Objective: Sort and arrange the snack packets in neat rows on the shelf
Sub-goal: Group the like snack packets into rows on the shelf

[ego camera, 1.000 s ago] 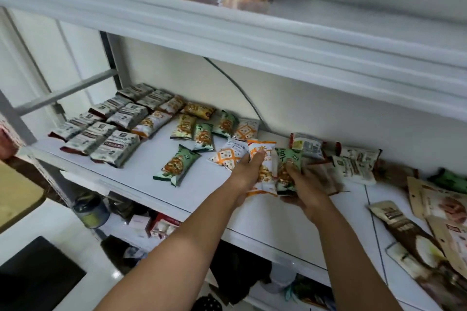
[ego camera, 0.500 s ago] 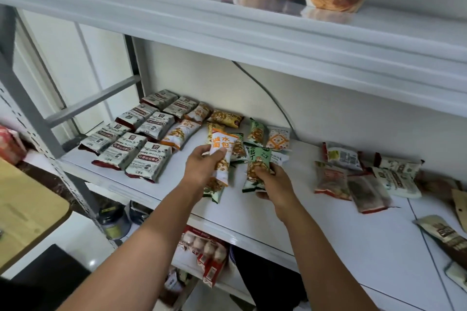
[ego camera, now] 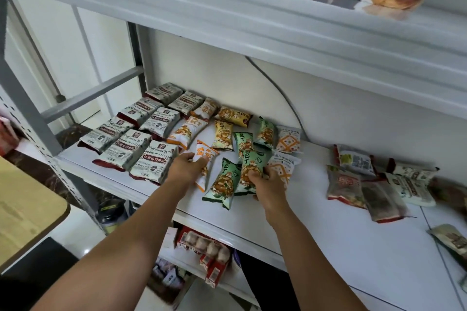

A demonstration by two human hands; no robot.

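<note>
Fingers of the left hand (ego camera: 185,168) pinched an orange-and-white packet (ego camera: 206,158), the right hand (ego camera: 267,182) gripped a green packet (ego camera: 249,171) — both at the shelf's (ego camera: 328,222) near left. Both seemed light, puffy, slippery — best held gently across the middle.

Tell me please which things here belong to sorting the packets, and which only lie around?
Belong to the job: white and orange packet, held by the left hand; green packet, held by the right hand; grey packets in rows; loose packets at right; shelf.
Just lying about: red pack below; cable on the wall; wooden table.
</note>
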